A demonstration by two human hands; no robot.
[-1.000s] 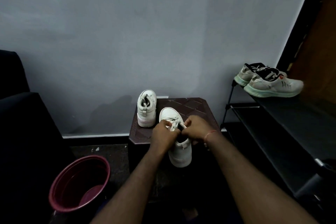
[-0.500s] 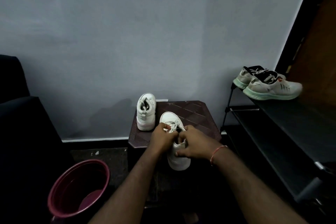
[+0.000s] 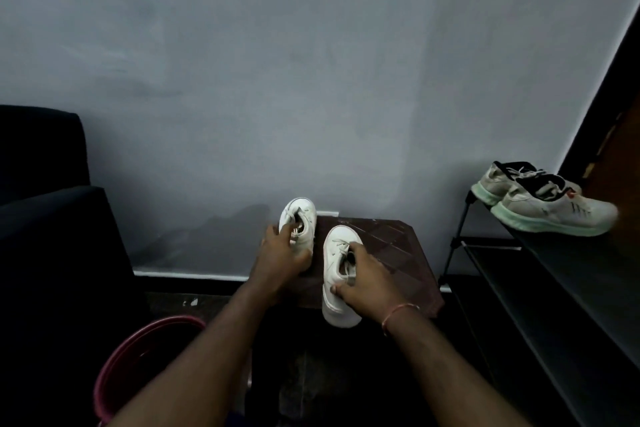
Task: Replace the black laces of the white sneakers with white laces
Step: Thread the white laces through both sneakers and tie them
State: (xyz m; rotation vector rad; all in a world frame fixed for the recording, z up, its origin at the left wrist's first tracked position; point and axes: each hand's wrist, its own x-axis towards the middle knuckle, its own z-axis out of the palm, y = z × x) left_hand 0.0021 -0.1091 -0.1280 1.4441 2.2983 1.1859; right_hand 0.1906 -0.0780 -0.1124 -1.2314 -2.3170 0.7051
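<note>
Presently, two smooth white sneakers sit on a small dark desk (image 3: 398, 246) with a diamond-patterned top. The far sneaker (image 3: 301, 218) stands at the back left corner, against the wall. The near sneaker (image 3: 337, 308), carrying white laces (image 3: 341, 246), overhangs the front edge at the heel. The left hand (image 3: 282, 255) grips the far sneaker's collar. The right hand (image 3: 369, 282) grips the near sneaker across its opening, thumb on its side. A shoe rack (image 3: 519, 288) stands close on the right.
</note>
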